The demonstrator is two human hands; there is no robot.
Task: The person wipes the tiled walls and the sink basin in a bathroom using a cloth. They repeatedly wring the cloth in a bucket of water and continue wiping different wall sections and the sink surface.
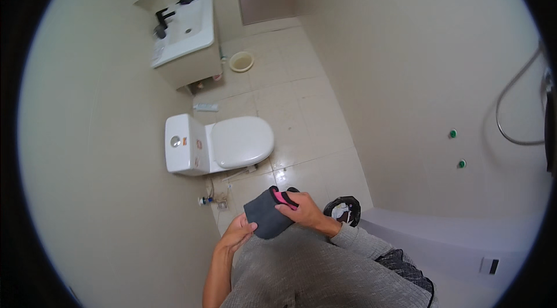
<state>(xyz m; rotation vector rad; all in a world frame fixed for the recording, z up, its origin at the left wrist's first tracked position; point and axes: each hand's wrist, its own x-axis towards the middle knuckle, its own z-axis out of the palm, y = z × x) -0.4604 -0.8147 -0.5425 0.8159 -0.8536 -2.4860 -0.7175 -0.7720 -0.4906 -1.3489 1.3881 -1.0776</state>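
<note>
A dark grey fabric piece [266, 214] with black binding and a pink inner side is held between my two hands, in front of my body. My left hand [238, 232] pinches its lower left corner between thumb and fingers. My right hand [302, 210] grips the bound edge at the upper right, where the pink part [283, 197] shows. Whether it is a pouch or a folded cloth I cannot tell. A black mesh item [402, 266] lies against my right sleeve near the elbow.
A white toilet [243, 141] with its lid down stands ahead-left. Beyond it are a washbasin [187, 20] with a black faucet [163, 17], a tube [206, 107] and a plastic basin [241, 62] on the floor. A black-lined trash bin [359, 210] and a bathtub [417, 229] are at right.
</note>
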